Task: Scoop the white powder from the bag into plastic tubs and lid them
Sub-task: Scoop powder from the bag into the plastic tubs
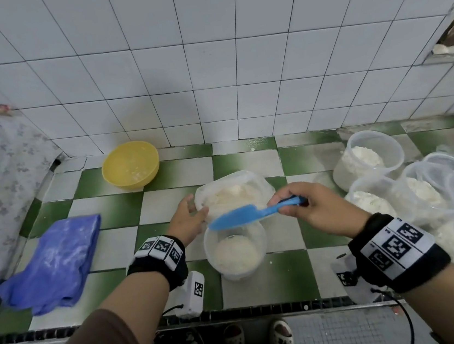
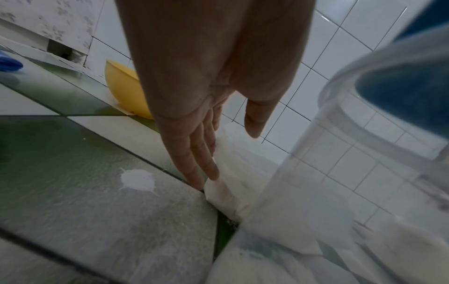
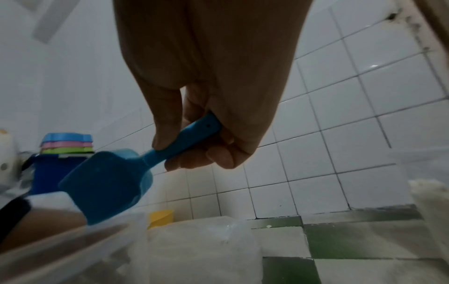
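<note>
A clear plastic bag (image 1: 234, 191) of white powder sits mid-counter. In front of it stands a clear tub (image 1: 235, 252), partly filled with powder. My right hand (image 1: 316, 206) grips the handle of a blue scoop (image 1: 242, 215), whose bowl hangs over the tub's far rim. The wrist view shows the scoop (image 3: 109, 184) turned underside toward the camera. My left hand (image 1: 188, 216) is open, its straight fingers (image 2: 206, 167) lying against the bag's left side (image 2: 226, 188), beside the tub's wall (image 2: 328, 173).
Several clear tubs (image 1: 367, 157) holding powder crowd the right side of the counter. A yellow bowl (image 1: 130, 165) sits at the back left, a folded blue cloth (image 1: 54, 261) at the front left. Spilled powder (image 2: 138, 180) dots the green-and-white checked tiles.
</note>
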